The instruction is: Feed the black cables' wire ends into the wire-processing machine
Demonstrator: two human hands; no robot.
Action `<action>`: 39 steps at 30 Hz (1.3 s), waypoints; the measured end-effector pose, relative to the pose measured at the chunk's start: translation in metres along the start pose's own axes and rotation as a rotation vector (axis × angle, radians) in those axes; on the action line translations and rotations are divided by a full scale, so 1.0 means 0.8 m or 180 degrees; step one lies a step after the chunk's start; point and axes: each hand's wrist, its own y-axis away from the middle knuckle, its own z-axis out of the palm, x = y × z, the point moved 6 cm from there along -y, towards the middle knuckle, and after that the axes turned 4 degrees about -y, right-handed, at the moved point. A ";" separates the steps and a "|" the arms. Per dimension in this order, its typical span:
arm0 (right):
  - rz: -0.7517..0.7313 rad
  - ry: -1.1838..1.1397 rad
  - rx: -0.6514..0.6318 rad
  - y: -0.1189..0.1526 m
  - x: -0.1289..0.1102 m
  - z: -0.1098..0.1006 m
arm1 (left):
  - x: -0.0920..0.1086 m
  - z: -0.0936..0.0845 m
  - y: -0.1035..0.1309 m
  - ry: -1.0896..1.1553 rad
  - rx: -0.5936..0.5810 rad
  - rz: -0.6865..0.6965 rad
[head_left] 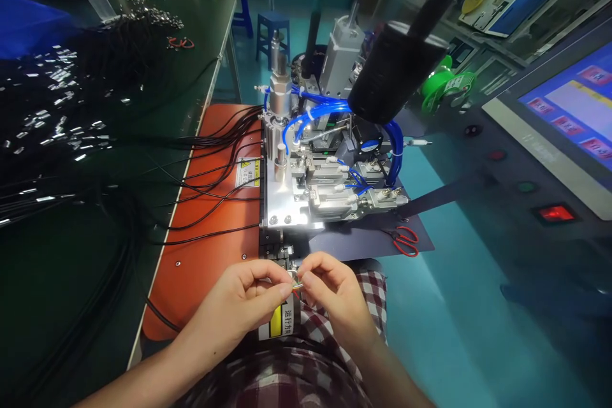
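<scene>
Between my two hands are thin wires (297,286), with white, green and red showing at the fingertips. My left hand (255,293) pinches them from the left with thumb and forefinger. From the other side, my right hand (335,290) is closed in a pinch at the same wires. Both hands are just above my lap, at the near end of the machine (329,185). Below the fingers is a white and yellow label (277,324). Exactly how the wires run inside the fingers is hidden.
Black cables (215,140) run across the orange board (205,293) into the machine. Red-handled scissors (406,241) lie on a dark plate at right. A black cylinder (394,70) hangs above the machine. At right stands a control screen (574,102). Cables with metal ends cover the left table (201,25).
</scene>
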 end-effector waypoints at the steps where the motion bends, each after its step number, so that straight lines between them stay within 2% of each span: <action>1: -0.0003 -0.0006 -0.0011 0.000 0.000 0.001 | -0.001 0.000 0.000 -0.0006 -0.0017 -0.0002; 18: 0.0022 -0.0243 -0.0029 -0.001 0.012 0.000 | -0.006 -0.003 -0.001 -0.0022 -0.0128 0.0080; 26: -0.0010 -0.0583 -0.0101 -0.001 0.022 0.002 | -0.013 -0.002 -0.003 0.0176 -0.0350 0.0148; 34: -0.0172 -0.0430 -0.0119 0.004 0.018 0.005 | -0.016 -0.001 -0.005 0.0344 -0.0483 0.0222; 39: -0.0162 -0.0275 -0.0324 0.005 0.011 0.007 | -0.016 0.000 -0.004 0.0237 -0.0534 0.0174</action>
